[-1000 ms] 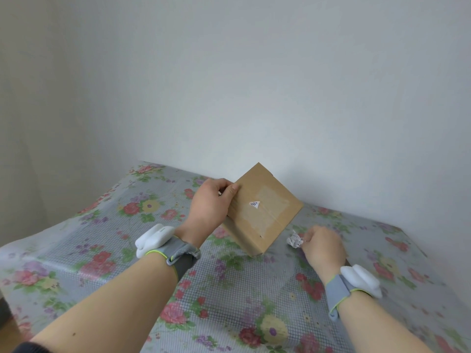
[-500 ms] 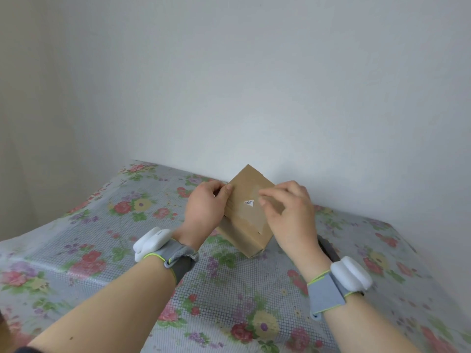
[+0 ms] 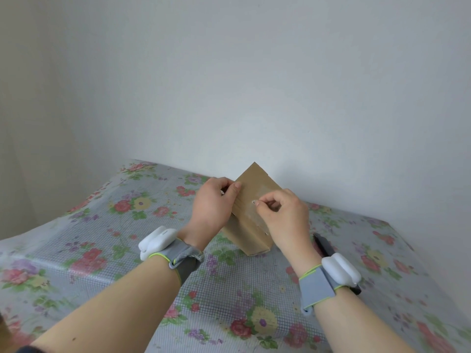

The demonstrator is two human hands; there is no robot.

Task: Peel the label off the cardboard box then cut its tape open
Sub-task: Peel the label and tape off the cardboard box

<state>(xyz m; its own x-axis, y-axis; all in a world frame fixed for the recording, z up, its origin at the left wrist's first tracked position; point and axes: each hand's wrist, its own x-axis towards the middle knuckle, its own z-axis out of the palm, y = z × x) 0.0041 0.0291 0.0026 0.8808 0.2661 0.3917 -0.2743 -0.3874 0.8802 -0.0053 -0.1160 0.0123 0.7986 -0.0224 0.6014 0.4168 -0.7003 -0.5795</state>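
left hand [image 3: 213, 208], right hand [image 3: 283, 218] hold one box [image 3: 257, 180]

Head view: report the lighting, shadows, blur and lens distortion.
Head view: the light is soft and even, with only a pale sheen on the tablecloth. The cardboard box casts a faint, soft-edged shadow at its base. The wide-angle lens bows the cloth's far edge, and the lower corners look smeared. The label scrap pinched by the right hand is too small to read.
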